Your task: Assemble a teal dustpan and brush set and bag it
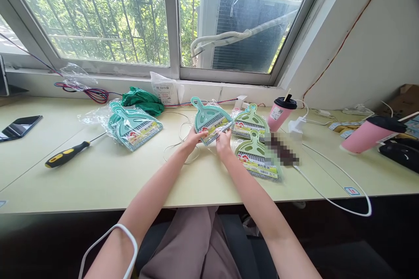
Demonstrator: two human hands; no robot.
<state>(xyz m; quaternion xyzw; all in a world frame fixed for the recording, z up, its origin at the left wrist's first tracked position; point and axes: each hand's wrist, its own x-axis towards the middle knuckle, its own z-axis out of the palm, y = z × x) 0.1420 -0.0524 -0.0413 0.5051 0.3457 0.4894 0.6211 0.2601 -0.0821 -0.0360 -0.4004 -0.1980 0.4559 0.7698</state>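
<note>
A teal mini dustpan-and-brush set (209,120) in clear plastic wrap is held up a little above the pale desk (108,178). My left hand (193,137) grips its lower left edge and my right hand (224,141) pinches its lower right corner. To the right lie two light green wrapped sets (250,124), one in front of the other (257,157). A pile of teal wrapped sets (134,126) lies to the left.
A yellow-and-black screwdriver (67,153) and a phone (19,125) lie at the left. Two pink cups (280,113) (371,134), white cables (334,170), a green cloth (142,100) and a window sill are at the back and right.
</note>
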